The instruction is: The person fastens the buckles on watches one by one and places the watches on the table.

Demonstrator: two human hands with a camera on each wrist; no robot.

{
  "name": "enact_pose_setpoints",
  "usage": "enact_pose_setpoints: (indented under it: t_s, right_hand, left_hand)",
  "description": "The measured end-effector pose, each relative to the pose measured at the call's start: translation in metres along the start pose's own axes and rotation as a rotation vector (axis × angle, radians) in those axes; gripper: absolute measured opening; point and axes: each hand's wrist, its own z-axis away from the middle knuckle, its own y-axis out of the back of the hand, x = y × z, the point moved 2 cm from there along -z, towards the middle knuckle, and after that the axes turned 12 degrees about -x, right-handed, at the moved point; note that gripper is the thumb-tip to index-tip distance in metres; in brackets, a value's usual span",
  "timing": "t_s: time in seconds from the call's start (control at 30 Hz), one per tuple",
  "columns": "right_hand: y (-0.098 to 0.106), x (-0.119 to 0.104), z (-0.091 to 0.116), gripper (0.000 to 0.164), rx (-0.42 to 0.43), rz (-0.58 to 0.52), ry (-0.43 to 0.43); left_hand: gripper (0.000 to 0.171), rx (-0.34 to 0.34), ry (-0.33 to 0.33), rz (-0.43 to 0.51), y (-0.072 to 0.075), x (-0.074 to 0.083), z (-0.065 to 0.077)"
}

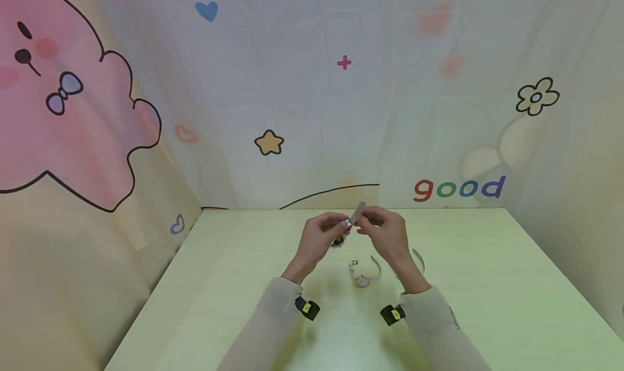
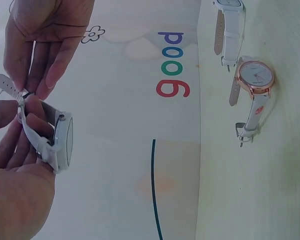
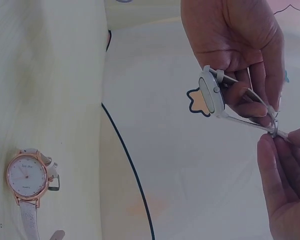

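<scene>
A white-strapped watch (image 2: 64,142) is held up above the pale green table (image 1: 487,284) between both hands. My left hand (image 1: 341,229) grips it, fingers curled round the case (image 3: 210,93) and the buckle side of the strap. My right hand (image 1: 364,226) pinches the other strap piece at the buckle (image 3: 274,128). The free strap end (image 1: 358,212) sticks up above the fingers. The watch face points away from my palms, seen edge-on in both wrist views.
A rose-gold watch (image 1: 363,279) with a white strap lies on the table below my hands, also seen in the wrist views (image 2: 255,77) (image 3: 27,178). Another white watch (image 2: 232,30) lies to its right, partly behind my right wrist. Cartoon-printed cloth walls (image 1: 341,116) surround the table.
</scene>
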Motion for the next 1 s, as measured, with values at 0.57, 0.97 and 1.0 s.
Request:
enact_pose_setpoints:
  t_s: [0.57,0.97,1.0]
  right_hand:
    - [-0.0016,0.0001,-0.0021,0.023,-0.035,-0.015,-0.022]
    - [-0.0028,0.0035,-0.003,0.024,-0.047,-0.039,-0.038]
    - [-0.0028,0.0036,-0.0028,0.024,-0.048,-0.037,-0.038]
  left_hand:
    - [0.023,0.023,-0.02,0.019,0.001,-0.003,-0.0034]
    - [0.02,0.061,-0.008,-0.004,0.0016,-0.002,-0.0032]
    - [0.02,0.065,-0.009,-0.004,0.0017,-0.0023,-0.0033]
